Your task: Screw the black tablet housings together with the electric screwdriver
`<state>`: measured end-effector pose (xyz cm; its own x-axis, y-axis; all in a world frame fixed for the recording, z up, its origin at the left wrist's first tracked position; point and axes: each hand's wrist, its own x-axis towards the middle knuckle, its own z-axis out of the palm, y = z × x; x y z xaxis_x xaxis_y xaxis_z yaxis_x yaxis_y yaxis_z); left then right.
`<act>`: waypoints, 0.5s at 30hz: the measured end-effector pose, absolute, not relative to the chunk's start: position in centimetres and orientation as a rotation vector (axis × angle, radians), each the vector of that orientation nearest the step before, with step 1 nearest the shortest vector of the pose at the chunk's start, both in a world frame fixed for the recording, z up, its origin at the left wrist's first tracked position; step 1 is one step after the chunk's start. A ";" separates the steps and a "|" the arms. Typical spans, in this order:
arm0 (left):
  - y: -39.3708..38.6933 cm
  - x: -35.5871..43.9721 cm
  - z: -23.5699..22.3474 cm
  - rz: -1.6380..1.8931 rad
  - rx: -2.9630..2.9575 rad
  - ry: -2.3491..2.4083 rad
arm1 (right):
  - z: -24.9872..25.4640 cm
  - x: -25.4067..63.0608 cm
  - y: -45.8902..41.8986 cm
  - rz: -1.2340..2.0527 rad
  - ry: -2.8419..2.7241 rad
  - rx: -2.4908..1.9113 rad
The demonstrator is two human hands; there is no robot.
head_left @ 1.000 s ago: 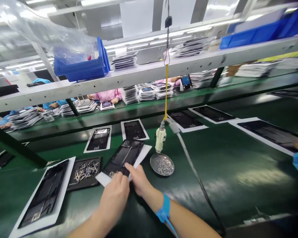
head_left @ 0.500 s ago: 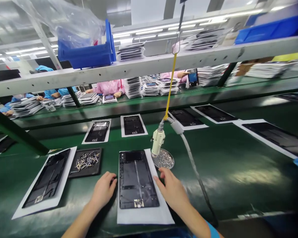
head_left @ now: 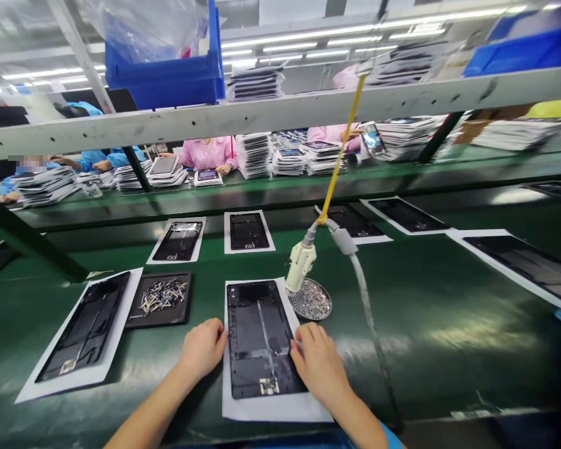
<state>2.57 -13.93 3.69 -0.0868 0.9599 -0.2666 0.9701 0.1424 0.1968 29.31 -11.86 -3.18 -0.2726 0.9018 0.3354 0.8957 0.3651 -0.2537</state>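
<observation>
A black tablet back panel (head_left: 260, 337) lies on a white sheet (head_left: 271, 408) on the green belt right in front of me. My left hand (head_left: 202, 347) rests at its left edge with curled fingers touching the sheet. My right hand (head_left: 318, 365) lies on the panel's right edge, fingers bent against it. Neither hand lifts anything. A cream electric screwdriver (head_left: 300, 265) hangs on a yellow cord just above the panel's far right corner.
A round perforated metal dish (head_left: 311, 300) sits right of the panel. A black tray of screws (head_left: 161, 297) and another panel on a sheet (head_left: 84, 330) lie to the left. More panels ride the belt beyond. People work across the line under a shelf with a blue bin (head_left: 168, 75).
The panel went from slanted and far out to straight in front of me. Both hands shifted from its near end to its two sides, now pressing closer against the edges.
</observation>
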 end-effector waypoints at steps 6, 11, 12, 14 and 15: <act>-13.3 4.0 4.3 -0.285 1.843 2.100 | -3.0 29.0 -11.9 0.002 -2.269 -1.597; -14.4 2.7 3.5 -0.170 1.806 2.095 | -2.4 28.0 -11.6 -0.016 -2.323 -1.611; -14.8 2.4 3.3 -0.141 1.796 2.095 | -2.3 27.7 -11.5 -0.026 -2.334 -1.603; -15.4 1.9 3.0 -0.090 1.777 2.098 | -2.1 27.4 -11.4 -0.035 -2.351 -1.585; -15.6 1.8 2.9 -0.068 1.769 2.103 | -2.1 27.3 -11.4 -0.030 -2.355 -1.577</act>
<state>1.76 -15.61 2.86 -0.1271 0.9378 -0.3232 0.9567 0.2019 0.2095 27.30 -11.43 -2.10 -0.3484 0.8998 0.2626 0.9062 0.3950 -0.1512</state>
